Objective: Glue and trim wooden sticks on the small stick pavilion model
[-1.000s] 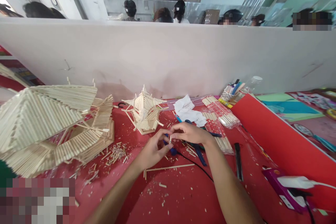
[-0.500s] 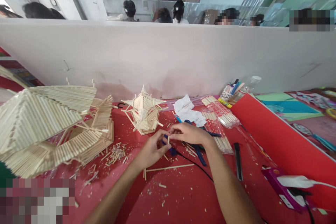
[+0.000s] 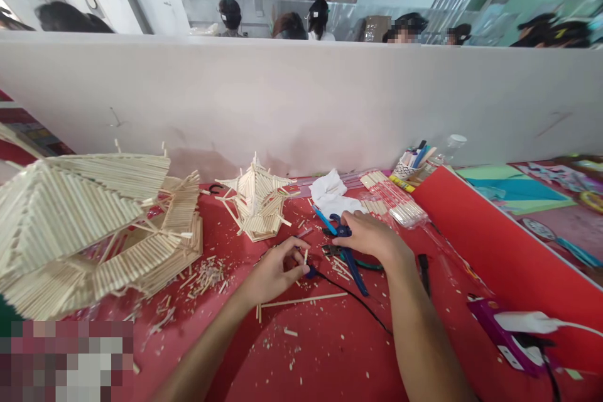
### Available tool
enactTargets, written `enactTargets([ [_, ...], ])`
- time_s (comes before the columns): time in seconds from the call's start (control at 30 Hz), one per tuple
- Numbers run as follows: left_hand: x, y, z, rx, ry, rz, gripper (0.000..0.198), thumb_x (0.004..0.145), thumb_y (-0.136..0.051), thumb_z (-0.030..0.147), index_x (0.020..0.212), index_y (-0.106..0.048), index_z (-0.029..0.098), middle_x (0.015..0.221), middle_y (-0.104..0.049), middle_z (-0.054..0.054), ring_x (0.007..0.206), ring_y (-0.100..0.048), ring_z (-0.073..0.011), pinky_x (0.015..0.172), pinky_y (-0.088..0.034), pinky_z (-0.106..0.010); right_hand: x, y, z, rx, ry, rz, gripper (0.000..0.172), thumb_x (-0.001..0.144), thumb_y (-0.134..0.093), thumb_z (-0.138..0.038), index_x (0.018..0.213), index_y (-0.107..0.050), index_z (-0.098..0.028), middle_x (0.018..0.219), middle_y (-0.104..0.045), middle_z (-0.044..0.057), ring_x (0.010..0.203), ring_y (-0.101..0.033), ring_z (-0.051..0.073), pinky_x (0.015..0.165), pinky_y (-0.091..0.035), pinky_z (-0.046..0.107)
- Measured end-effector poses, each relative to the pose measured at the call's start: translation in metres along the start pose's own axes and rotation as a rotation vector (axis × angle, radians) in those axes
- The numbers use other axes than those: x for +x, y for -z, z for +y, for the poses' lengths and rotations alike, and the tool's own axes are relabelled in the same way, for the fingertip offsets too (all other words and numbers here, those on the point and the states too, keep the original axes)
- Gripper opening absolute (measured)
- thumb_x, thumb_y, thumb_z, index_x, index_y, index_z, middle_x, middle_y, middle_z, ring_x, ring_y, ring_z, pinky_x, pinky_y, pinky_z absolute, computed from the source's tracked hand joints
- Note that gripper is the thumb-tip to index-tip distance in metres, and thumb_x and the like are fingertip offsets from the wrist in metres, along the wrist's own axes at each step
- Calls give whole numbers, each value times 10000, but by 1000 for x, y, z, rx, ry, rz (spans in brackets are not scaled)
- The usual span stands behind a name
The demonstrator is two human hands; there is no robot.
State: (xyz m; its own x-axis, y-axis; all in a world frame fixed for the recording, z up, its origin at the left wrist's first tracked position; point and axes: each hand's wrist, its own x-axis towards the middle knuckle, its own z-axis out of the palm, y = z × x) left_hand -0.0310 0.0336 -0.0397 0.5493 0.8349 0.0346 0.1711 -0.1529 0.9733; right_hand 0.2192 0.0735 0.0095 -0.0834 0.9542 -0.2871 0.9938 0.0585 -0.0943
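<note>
A pale partition (image 3: pixel 282 100) closes off the far edge of the red counter (image 3: pixel 339 364), a red board (image 3: pixel 499 251) leans along the right, and a large stick model (image 3: pixel 94 213) blocks much of the left. A small stick model (image 3: pixel 257 207) stands just beyond the left hand (image 3: pixel 272 273), limiting reach forward; white cloth (image 3: pixel 330 191) and stick packets (image 3: pixel 393 198) crowd the area past the right hand (image 3: pixel 374 240). Between the forearms lies a lower stretch with scattered chips and a long thin stick (image 3: pixel 306 299), and a black cord (image 3: pixel 362 304) runs across toward the right forearm. The left hand's grip is narrow, pinching a short stick piece (image 3: pixel 306 256) upright between fingertips, above the counter. Half a second ago both hands met at that piece; now the right has moved away to the blue-handled tool (image 3: pixel 354 273), fingers at its upper end, though whether they have closed on it I cannot tell.
</note>
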Motion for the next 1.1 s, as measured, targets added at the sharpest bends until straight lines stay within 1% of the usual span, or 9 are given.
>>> enactTargets([
  [0.07, 0, 0, -1, 16, 5, -8, 305, 906, -648, 308, 1181, -564, 207, 836, -612, 10, 700, -535, -120, 648, -410, -258, 1, -3, 5, -2, -64, -58, 547, 765, -727, -561, 1146, -578, -198, 1256, -604, 164, 1139, -597, 366, 835, -466, 390],
  [0.13, 1, 0, -1, 33, 8, -17, 316, 911, -642, 330, 1191, -561, 208, 837, -613, 10, 698, -530, -120, 643, -403, -255, 3, -5, 6, 5, -84, -92, 638, 716, -760, -570, 1190, -558, -195, 1287, -585, 169, 1176, -577, 373, 862, -464, 395],
  [0.27, 1, 1, -2, 53, 10, -23, 322, 912, -640, 361, 1186, -564, 209, 840, -621, 6, 680, -522, -119, 633, -395, -253, 7, -6, 2, 5, -124, -150, 787, 683, -802, -520, 1315, -469, -189, 1305, -565, 188, 1196, -566, 384, 864, -461, 404],
  [0.33, 1, 1, -1, 55, 5, -21, 324, 911, -641, 369, 1183, -566, 209, 843, -625, 2, 686, -529, -123, 640, -398, -255, 8, -5, 0, -2, -139, -175, 818, 674, -814, -453, 1350, -434, -192, 1304, -559, 193, 1169, -586, 382, 839, -464, 399],
  [0.47, 1, 1, -1, 44, -1, -23, 328, 920, -634, 388, 1190, -562, 218, 839, -629, 4, 703, -539, -131, 667, -408, -264, 7, -2, -4, 4, -133, -204, 738, 707, -752, -306, 1355, -423, -181, 1288, -565, 199, 1151, -604, 366, 805, -466, 376],
  [0.67, 1, 2, -2, 56, 3, -7, 330, 923, -632, 395, 1189, -565, 212, 852, -627, -3, 732, -550, -138, 685, -413, -268, 0, 6, 4, 67, -75, -150, 572, 761, -676, -298, 1277, -463, -175, 1276, -587, 198, 1115, -618, 355, 813, -466, 385],
  [0.77, 1, 3, -3, 47, -14, 23, 335, 933, -619, 411, 1197, -560, 213, 874, -611, -4, 738, -545, -132, 678, -413, -261, -5, 10, 12, 155, 31, -113, 511, 777, -635, -284, 1246, -461, -178, 1275, -597, 187, 1117, -619, 340, 837, -468, 367],
  [0.93, 2, 3, -3, -17, -63, 91, 333, 941, -617, 405, 1199, -547, 206, 865, -593, -1, 780, -562, -141, 725, -435, -271, -17, 18, 18, 243, 216, -69, 505, 825, -603, -242, 1303, -448, -188, 1347, -580, 164, 1206, -579, 310, 937, -448, 342],
  [1.1, 3, 2, -4, -32, -94, 153, 332, 940, -627, 388, 1208, -537, 215, 873, -593, -2, 805, -573, -147, 758, -440, -281, -27, 27, 13, 264, 305, -118, 447, 856, -603, -210, 1298, -536, -198, 1378, -583, 134, 1254, -549, 296, 1024, -411, 361],
])
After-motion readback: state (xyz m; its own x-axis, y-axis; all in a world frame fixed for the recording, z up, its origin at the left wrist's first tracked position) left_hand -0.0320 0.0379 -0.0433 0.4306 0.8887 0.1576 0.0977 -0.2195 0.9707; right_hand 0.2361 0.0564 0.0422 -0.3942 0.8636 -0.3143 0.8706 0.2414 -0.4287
